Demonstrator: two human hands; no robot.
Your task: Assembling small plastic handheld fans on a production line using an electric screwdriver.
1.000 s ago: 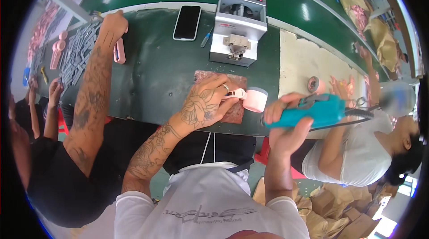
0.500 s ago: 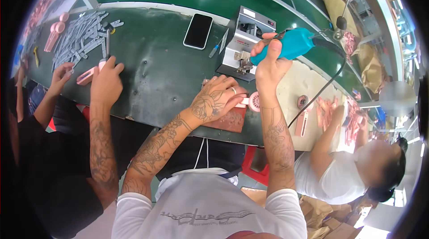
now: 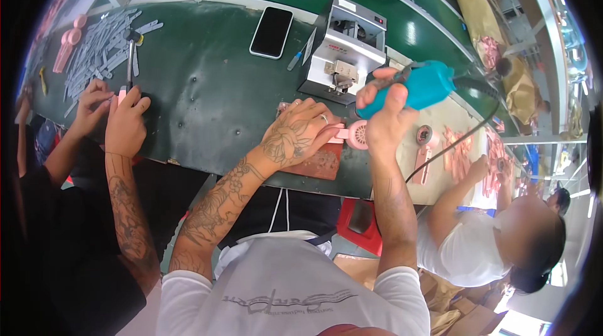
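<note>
My left hand (image 3: 298, 130) presses over a pink handheld fan (image 3: 358, 135), whose round grille sticks out to the right of my fingers. The fan's handle is mostly hidden beneath the palm. Under it lies a reddish-brown pad (image 3: 323, 165) near the table's front edge. Raised above the table, my right hand (image 3: 388, 106) grips a teal electric screwdriver (image 3: 418, 88) with a dark cable. The screwdriver's front end points left and its tip is hard to make out. Close by stands a grey metal screw feeder (image 3: 326, 72).
Behind my left hand lie a phone (image 3: 271, 33) and a small blue-handled screwdriver (image 3: 294, 60). Grey strips (image 3: 100, 47) are heaped at the far left, by a co-worker's hands (image 3: 122, 119). Another pink fan part (image 3: 424, 154) rests at right, near a second co-worker (image 3: 468, 242).
The electric screwdriver has drawn back from the feeder's front, a little to the right and nearer. My left hand stays on the fan. The co-worker's hands at left have come together around a pink part.
</note>
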